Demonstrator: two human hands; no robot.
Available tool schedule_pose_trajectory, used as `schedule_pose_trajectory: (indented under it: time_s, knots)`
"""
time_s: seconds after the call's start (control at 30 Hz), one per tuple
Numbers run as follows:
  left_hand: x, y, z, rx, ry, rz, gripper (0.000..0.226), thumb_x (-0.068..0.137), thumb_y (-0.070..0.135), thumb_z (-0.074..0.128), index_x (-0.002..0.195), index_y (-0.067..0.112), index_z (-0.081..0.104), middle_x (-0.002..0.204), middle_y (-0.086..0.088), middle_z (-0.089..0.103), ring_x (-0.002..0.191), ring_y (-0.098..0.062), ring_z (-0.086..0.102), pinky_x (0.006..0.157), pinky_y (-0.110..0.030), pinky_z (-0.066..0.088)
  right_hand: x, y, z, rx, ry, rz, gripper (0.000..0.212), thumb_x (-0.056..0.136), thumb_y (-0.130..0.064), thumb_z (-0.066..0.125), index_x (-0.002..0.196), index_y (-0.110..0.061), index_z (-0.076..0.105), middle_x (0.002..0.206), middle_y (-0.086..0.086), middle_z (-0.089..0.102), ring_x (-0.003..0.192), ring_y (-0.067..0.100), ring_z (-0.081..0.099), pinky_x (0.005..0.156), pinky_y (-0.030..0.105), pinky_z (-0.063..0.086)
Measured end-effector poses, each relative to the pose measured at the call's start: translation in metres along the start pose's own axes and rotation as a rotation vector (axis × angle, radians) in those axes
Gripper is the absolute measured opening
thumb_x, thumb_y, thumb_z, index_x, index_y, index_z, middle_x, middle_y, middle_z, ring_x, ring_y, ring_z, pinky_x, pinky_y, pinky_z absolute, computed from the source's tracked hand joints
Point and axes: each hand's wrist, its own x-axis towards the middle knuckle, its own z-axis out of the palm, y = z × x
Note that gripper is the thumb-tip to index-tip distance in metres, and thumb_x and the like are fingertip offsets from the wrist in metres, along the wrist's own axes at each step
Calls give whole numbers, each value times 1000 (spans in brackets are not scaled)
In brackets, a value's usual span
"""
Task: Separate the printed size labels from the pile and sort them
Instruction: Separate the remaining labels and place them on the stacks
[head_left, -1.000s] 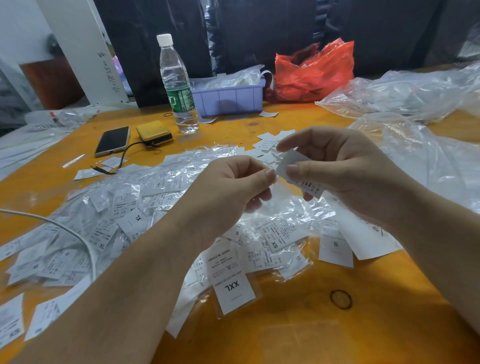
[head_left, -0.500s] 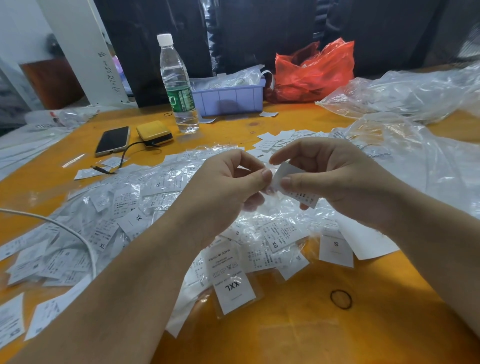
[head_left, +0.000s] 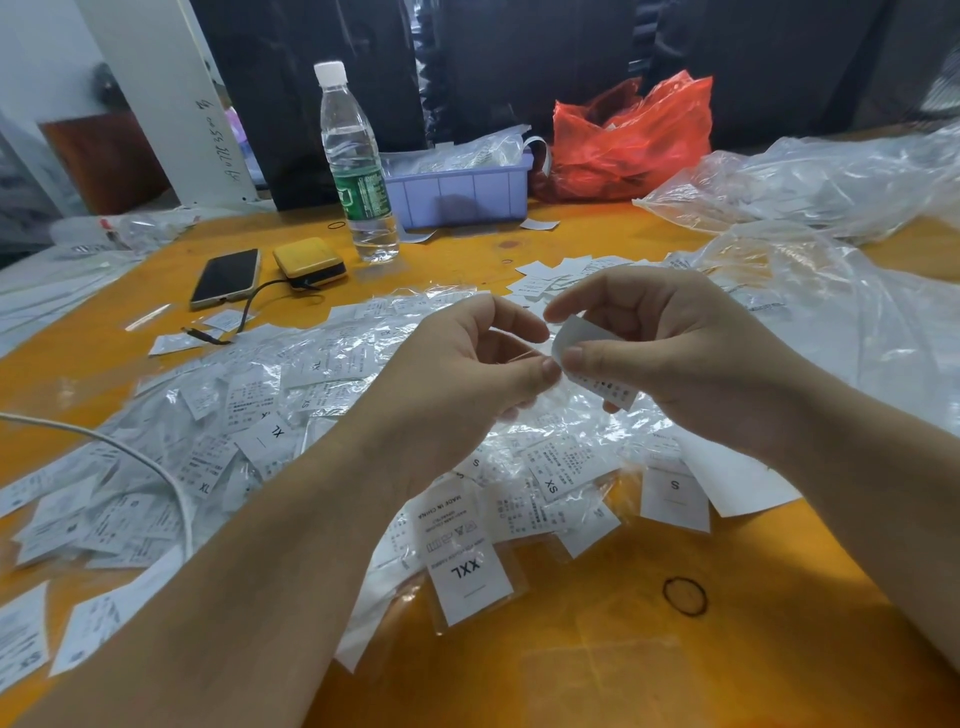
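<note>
While both hands are hovering above the pile of bagged labels (head_left: 291, 415) on the orange table (head_left: 623, 649), the right hand (head_left: 691, 358) is pinching a white printed label (head_left: 587, 358) between thumb and forefinger, the label curling upward at its top edge and hanging down with small care symbols showing at its lower end. Just beside it, the left hand (head_left: 467, 384) is pinching what looks like a thin clear sleeve at the label's left edge, thumb tip nearly touching the right thumb; whether the sleeve is fully off the label cannot be told. Below the hands, an XXL label (head_left: 467, 571) is lying face up at the near edge of the pile, with an S label (head_left: 674, 499) lying apart to its right and an XS label (head_left: 558, 475) between them. Loose bare labels (head_left: 550, 278) are sitting in a small cluster beyond the hands. Farther back, a water bottle (head_left: 356, 171), a lavender bin (head_left: 460, 192) and a red plastic bag (head_left: 634, 140) are standing along the table's far side, a phone (head_left: 226, 278) and yellow power bank (head_left: 310, 262) are lying left, and a black rubber band (head_left: 684, 596) is lying near right.
</note>
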Motion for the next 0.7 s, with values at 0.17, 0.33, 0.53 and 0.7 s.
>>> schedule_pose_trajectory:
  time_s: [0.17, 0.33, 0.53, 0.7]
  knots:
    - [0, -1, 0, -10, 4, -2, 15, 84, 13, 74, 96, 20, 66, 77, 3, 72, 68, -10, 65, 67, -27, 54, 0, 2, -1, -35, 6, -15, 21, 84, -3, 70, 101, -15, 68, 83, 16, 65, 68, 25, 59, 56, 33, 49]
    - [0, 1, 0, -54, 1, -4, 13, 85, 12, 72, 96, 18, 66, 83, -5, 72, 72, -14, 66, 68, -23, 57, 0, 3, -1, -119, 16, -43, 23, 80, -13, 68, 101, -19, 69, 85, 22, 64, 74, 43, 59, 60, 48, 52]
    - [-1, 1, 1, -58, 19, 49, 15, 83, 13, 73, 94, 20, 66, 76, 2, 71, 67, -10, 64, 65, -21, 57, -1, 5, -2, -210, 30, -48, 24, 85, -3, 66, 101, -20, 68, 79, 14, 66, 67, 35, 61, 56, 42, 53]
    - [-2, 0, 0, 29, 45, 88, 18, 80, 20, 77, 94, 25, 66, 80, 3, 73, 70, -7, 66, 67, -26, 52, -1, 2, -2, -97, 3, -42, 26, 85, 4, 64, 100, -16, 69, 81, 21, 63, 65, 27, 57, 57, 34, 51]
